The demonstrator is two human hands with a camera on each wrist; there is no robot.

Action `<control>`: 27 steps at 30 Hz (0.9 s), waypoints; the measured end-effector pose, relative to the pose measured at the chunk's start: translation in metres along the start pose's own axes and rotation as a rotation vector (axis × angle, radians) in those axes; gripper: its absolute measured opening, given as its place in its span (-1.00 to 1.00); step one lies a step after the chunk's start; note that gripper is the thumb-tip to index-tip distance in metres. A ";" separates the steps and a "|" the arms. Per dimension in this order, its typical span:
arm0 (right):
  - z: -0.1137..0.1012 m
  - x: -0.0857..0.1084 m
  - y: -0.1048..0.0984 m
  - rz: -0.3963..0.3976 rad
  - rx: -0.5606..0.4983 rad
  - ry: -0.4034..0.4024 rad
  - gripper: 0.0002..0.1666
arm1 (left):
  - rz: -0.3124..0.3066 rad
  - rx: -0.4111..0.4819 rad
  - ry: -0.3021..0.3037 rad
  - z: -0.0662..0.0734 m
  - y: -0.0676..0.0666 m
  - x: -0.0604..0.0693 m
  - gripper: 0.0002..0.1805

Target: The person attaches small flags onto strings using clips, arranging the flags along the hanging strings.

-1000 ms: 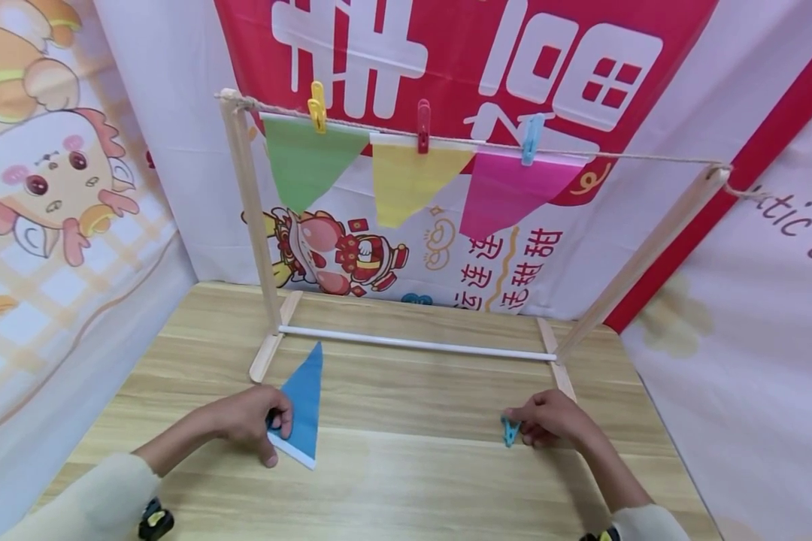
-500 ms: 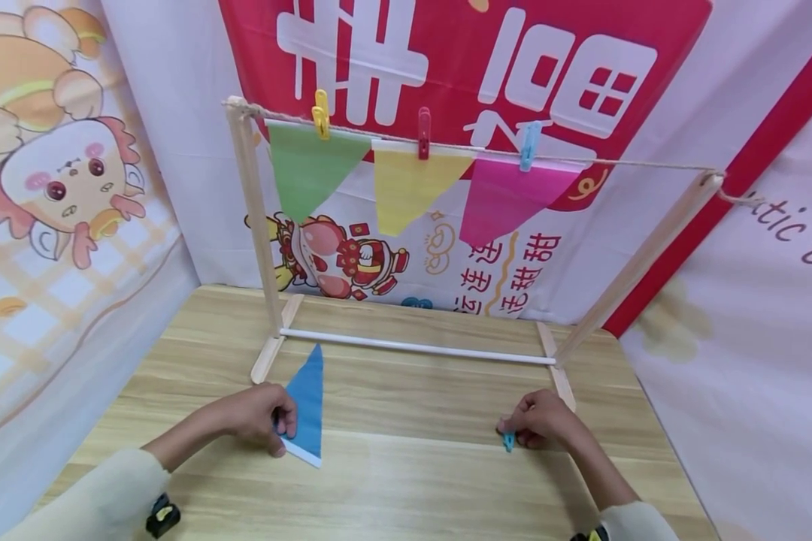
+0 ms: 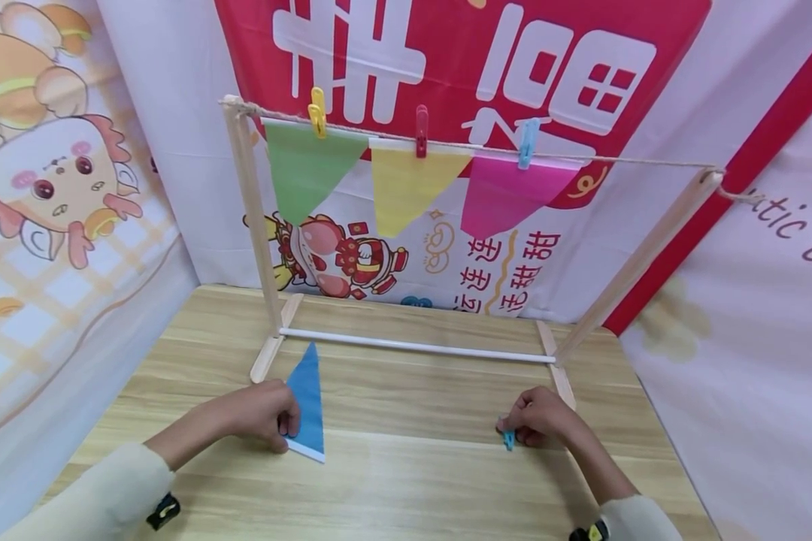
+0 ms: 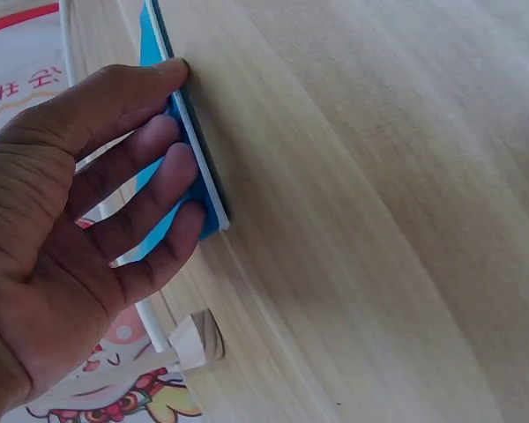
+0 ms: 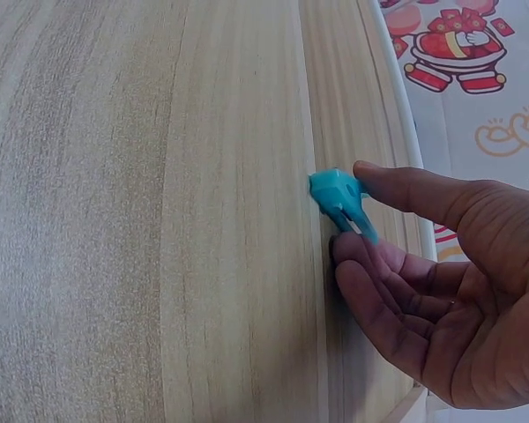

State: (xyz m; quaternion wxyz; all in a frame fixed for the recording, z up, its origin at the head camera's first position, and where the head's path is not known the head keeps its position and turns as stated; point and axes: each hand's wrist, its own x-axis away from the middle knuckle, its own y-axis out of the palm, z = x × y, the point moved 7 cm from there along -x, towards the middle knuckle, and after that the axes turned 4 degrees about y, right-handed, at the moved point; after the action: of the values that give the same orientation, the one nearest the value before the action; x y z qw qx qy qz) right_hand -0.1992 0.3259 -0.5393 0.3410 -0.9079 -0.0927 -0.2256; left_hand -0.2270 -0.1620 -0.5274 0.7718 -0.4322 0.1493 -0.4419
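Observation:
My left hand (image 3: 260, 412) pinches a blue triangular pennant (image 3: 309, 406) near its white top edge, at the table's left. In the left wrist view the thumb lies on that edge, with the fingers curled against the blue cloth (image 4: 150, 233). At the right, my right hand (image 3: 543, 418) holds a small turquoise clothespin (image 3: 509, 439) just over the tabletop. From the right wrist view, thumb and fingers pinch the handle end of this clothespin (image 5: 335, 189), its nose pointing away from the palm. Part of the pennant is hidden behind the left hand.
Behind both hands stands a wooden frame (image 3: 252, 218) with a white bottom rod (image 3: 413, 346). Along its string (image 3: 636, 160) hang a green pennant (image 3: 307, 169), a yellow pennant (image 3: 413, 184) and a pink pennant (image 3: 507, 191), each under a clothespin. Printed cloth (image 3: 751, 338) surrounds the table.
The left hand has shifted slightly right and away, carrying the blue pennant with it. In the right hand the clothespin has turned, and less of it shows in the head view.

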 end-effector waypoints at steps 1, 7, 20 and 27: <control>0.000 0.000 0.000 0.001 -0.001 0.002 -0.63 | -0.005 -0.015 0.009 0.002 0.000 -0.001 -0.76; -0.001 0.001 -0.001 -0.008 0.003 0.004 -0.65 | -0.016 -0.053 0.041 0.010 -0.002 -0.006 -0.75; -0.002 -0.002 -0.001 -0.079 -0.037 -0.005 -0.73 | -0.080 -0.006 0.004 0.009 -0.005 -0.005 -0.49; -0.004 -0.004 -0.003 -0.103 -0.111 -0.049 -0.71 | -0.033 -0.012 0.006 0.008 -0.011 -0.003 -0.45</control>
State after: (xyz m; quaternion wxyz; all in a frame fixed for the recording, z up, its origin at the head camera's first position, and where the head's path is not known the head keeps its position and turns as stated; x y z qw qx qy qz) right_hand -0.2052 0.3248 -0.5369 0.2755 -0.9247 -0.1350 -0.2255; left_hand -0.2299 -0.1583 -0.5147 0.7613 -0.4381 0.1472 -0.4547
